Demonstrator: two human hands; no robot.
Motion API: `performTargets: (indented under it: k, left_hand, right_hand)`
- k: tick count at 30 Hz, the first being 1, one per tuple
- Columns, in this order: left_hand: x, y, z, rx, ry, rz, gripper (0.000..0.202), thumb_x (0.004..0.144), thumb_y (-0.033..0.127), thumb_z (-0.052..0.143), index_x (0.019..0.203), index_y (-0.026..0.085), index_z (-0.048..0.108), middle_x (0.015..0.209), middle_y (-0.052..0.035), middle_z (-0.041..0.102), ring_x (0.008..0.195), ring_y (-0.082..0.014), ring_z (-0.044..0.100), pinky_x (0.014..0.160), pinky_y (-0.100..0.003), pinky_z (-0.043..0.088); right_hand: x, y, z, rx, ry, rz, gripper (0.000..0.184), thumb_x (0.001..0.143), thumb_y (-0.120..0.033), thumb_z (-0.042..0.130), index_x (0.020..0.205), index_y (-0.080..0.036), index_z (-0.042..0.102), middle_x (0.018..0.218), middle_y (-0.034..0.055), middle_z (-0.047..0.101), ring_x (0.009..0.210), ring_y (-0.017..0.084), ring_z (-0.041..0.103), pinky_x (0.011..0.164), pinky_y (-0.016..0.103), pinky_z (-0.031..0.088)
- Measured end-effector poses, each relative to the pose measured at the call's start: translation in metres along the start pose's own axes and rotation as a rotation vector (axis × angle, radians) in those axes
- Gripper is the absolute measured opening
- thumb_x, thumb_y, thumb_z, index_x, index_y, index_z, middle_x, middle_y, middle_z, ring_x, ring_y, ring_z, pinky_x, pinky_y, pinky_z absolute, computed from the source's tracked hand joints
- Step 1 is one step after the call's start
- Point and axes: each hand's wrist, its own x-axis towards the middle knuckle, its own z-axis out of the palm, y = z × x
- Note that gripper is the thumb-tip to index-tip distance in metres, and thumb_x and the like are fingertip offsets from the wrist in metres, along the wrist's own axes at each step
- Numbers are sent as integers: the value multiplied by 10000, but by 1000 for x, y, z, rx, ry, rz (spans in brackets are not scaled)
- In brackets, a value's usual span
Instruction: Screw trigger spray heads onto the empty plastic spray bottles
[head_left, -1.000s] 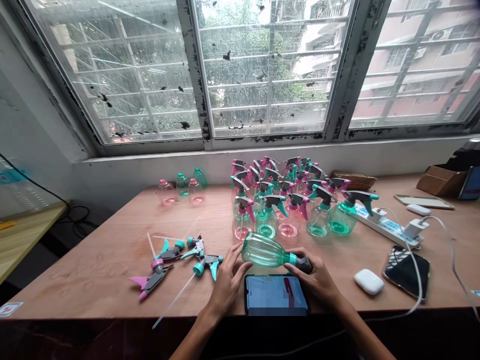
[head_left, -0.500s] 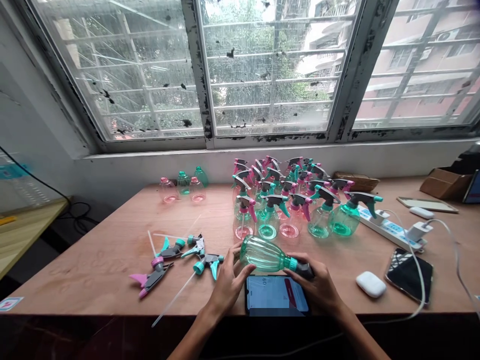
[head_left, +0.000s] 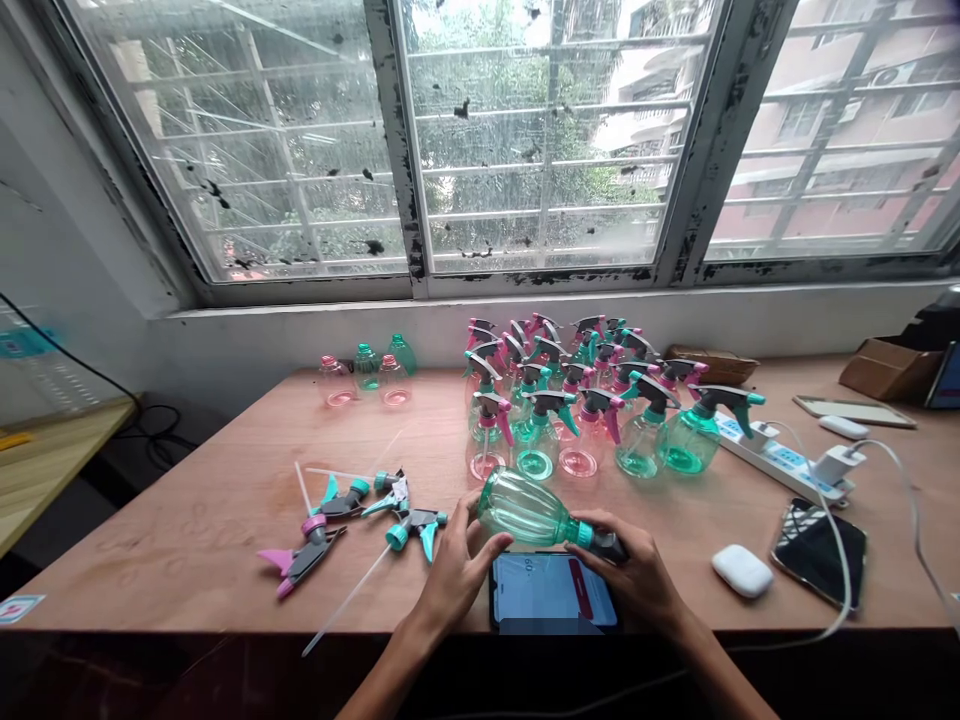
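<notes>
A clear green spray bottle (head_left: 523,508) lies sideways in the air above the phone, its base to the left and its teal collar to the right. My left hand (head_left: 463,560) is closed around the base end, thumb underneath. On the other end, my right hand (head_left: 634,560) grips the grey spray head (head_left: 609,546) by the collar; its trigger is hidden by the fingers. Left of my hands lie several loose spray heads (head_left: 345,500) with teal or pink parts and thin tubes. Beyond the held bottle stand several rows of pink and green spray bottles (head_left: 535,462) with heads on.
Several bottles without heads (head_left: 394,380) stand at the back left. A lit phone (head_left: 555,592) lies below my hands at the table edge. To the right are a white earbud case (head_left: 742,570), a dark phone (head_left: 819,552), a power strip (head_left: 784,465) with cables and a cardboard box (head_left: 889,367).
The held bottle has shifted and tilted very slightly, its base end a little higher and further left. Both hands keep their grip, and everything else stays put.
</notes>
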Motion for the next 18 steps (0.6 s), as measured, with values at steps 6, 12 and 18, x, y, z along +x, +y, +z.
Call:
performTargets:
  k: [6, 12, 18]
  left_hand:
    - [2, -4, -2, 19, 15, 11, 385, 951, 349, 618, 1298, 202, 539, 1397, -124, 586, 1349, -303, 515, 1095, -452, 456]
    - [2, -3, -1, 108, 41, 36, 492, 885, 247, 699, 1349, 267, 535, 1424, -86, 560, 1409, -301, 429, 1178, -480, 334]
    - [-1, 1, -1, 90, -3, -2, 445, 919, 349, 669, 1316, 222, 513, 1337, -123, 639, 1240, -298, 613, 1032, -437, 489]
  right_hand:
    - [-1, 3, 1, -3, -12, 15, 273, 900, -340, 676, 1152, -238, 659, 1059, 71, 790, 932, 268, 756, 783, 335, 614]
    - [-1, 1, -1, -17, -6, 54, 271, 901, -336, 670, 1146, -222, 655, 1039, 70, 794, 899, 260, 758, 765, 327, 611]
    - [-2, 4, 1, 2, -28, 37, 267, 907, -327, 676, 1157, -237, 646, 1084, 68, 781, 964, 261, 744, 823, 340, 598]
